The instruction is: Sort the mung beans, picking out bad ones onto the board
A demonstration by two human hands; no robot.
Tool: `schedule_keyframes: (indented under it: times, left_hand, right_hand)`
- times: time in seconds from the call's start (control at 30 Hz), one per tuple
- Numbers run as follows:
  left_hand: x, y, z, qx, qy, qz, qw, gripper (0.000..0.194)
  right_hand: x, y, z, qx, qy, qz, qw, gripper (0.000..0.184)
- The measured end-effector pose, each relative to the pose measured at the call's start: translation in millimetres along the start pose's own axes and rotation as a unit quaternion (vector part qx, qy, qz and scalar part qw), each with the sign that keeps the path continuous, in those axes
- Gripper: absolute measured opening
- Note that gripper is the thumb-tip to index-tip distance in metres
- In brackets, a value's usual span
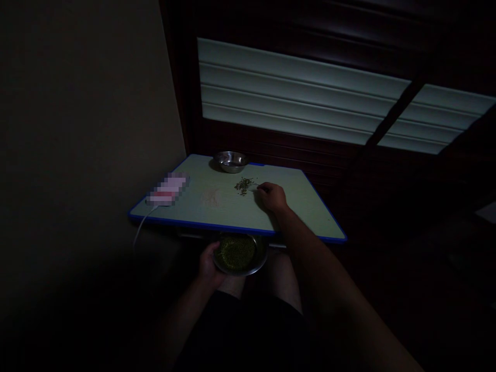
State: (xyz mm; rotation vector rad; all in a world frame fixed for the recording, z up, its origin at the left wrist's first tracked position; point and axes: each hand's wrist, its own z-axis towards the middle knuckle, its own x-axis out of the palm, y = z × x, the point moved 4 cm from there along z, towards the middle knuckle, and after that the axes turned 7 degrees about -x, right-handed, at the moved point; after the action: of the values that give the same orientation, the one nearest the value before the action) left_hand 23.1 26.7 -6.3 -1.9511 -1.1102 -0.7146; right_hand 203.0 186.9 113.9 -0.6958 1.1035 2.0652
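Observation:
My left hand (210, 264) grips the rim of a metal bowl (258, 264) just below the table's front edge, above my lap. Small green grains that look like mung beans (235, 252) fill much of that bowl. Over the tabletop, my right hand (273, 196) is closed in a pinch at the right side of a small scattered pile of dark grains (244, 185). A pale, thin shape shows at its fingertips, too dim to name.
A second metal bowl (231, 162) stands at the back of the pale, blue-edged folding table (310, 206). To the left lies a blurred-out phone-like device (168, 189) with a white cable (141, 227) hanging over the edge. A wall and dark wooden panels with pale slats enclose the table.

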Motion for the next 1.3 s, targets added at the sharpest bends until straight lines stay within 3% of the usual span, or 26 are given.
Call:
schedule_keyframes:
  times: [0.5,0.6,0.73,0.9,1.17,1.3]
  left_hand:
    - [1.4,-0.8,-3.1,0.006,-0.006,-0.006,1.000,0.023]
    - [0.7,-0.4,-2.2,0.002,0.002,-0.010,1.000,0.025]
    - [1.1,-0.4,-2.2,0.001,0.007,-0.007,1.000,0.023]
    - [-1.2,-1.5,-1.2,0.012,-0.006,-0.008,1.000,0.024]
    - [1.5,-0.7,-2.7,0.006,0.000,-0.005,1.000,0.033]
    - [-0.7,-1.4,-1.5,0.010,-0.001,0.003,1.000,0.027]
  right_hand:
    - [6.7,-1.6,-2.6,-0.057,0.028,0.130,0.989,0.017]
    - [5.9,0.7,-3.6,-0.044,0.023,0.170,0.984,0.016]
    - [1.8,-4.3,-3.7,0.009,-0.034,0.210,0.977,0.013]
    - [-4.2,-11.0,-4.9,0.040,-0.071,0.157,0.984,0.014]
    - [-3.4,-8.9,-5.5,0.039,-0.042,0.132,0.990,0.015]
    - [-2.5,-9.3,-5.4,0.036,-0.039,0.125,0.991,0.015]
